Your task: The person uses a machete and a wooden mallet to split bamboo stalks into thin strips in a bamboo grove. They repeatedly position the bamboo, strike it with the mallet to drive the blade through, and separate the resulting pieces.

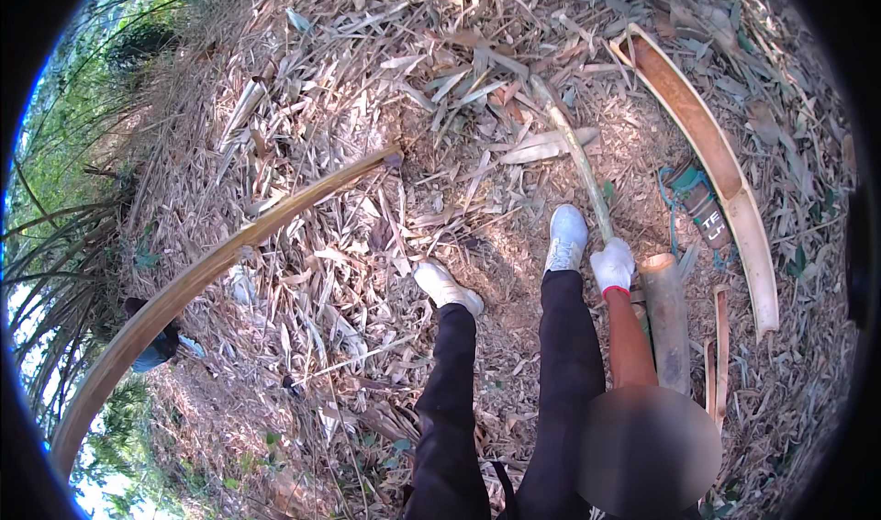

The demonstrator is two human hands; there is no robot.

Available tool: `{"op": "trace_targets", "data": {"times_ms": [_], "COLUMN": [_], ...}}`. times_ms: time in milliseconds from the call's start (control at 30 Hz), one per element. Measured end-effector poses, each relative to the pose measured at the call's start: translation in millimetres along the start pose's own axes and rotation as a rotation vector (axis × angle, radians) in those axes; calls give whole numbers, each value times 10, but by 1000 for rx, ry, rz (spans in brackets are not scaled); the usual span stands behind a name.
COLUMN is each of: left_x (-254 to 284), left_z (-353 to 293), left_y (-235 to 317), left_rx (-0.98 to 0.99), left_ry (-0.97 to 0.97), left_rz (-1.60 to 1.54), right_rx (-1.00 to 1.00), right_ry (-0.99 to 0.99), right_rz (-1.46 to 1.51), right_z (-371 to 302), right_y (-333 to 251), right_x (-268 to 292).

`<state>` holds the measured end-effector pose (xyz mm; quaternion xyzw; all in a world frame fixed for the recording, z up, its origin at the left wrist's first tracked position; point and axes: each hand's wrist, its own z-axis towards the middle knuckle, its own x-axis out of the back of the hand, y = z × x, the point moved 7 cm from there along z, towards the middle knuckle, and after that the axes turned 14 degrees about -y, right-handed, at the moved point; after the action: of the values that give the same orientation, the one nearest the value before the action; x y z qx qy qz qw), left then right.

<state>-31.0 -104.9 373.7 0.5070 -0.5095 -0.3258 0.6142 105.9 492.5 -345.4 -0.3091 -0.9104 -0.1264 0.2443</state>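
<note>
My right hand point(613, 266), in a white glove with a red cuff, is closed around the near end of a long pale wooden stick point(578, 157). The stick slants away to the upper left, its far end among dry leaves. Just right of the hand lies a thick bamboo log point(667, 323) with a pale cut end. A blurred round patch hides the upper part of my right arm. My left hand is outside the picture. My dark-trousered legs and white shoes point(567, 235) stand left of the gloved hand.
A long split bamboo piece point(220, 252) crosses the left side. At right lie a halved bamboo trough point(688, 107), a dark pouch with a teal strap point(705, 215) and narrow bamboo strips point(721, 346). Dry leaves cover the ground. A dark and blue object point(156, 344) sits far left, near greenery.
</note>
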Motion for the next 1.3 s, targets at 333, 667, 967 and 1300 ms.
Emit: {"op": "trace_targets", "data": {"times_ms": [333,667,967,1300], "left_x": [-151,-485,-680,-801], "left_z": [-603,-940,-1109,-1090], "left_y": [403,920,925,739], "left_rx": [234,332,209,223], "left_ry": [294,96,-72,109], "left_rz": [-32,72,157,225], "right_rx": [107,1067,1353,1653], "right_ry": [-224,-10,514,5], "right_rz": [393,1076,584,416], "right_z": [-2232,-5211,-7115,-7922], "right_y": [81,-979,-2180,-2595], "right_x": [1967,3864,4654,4418]}}
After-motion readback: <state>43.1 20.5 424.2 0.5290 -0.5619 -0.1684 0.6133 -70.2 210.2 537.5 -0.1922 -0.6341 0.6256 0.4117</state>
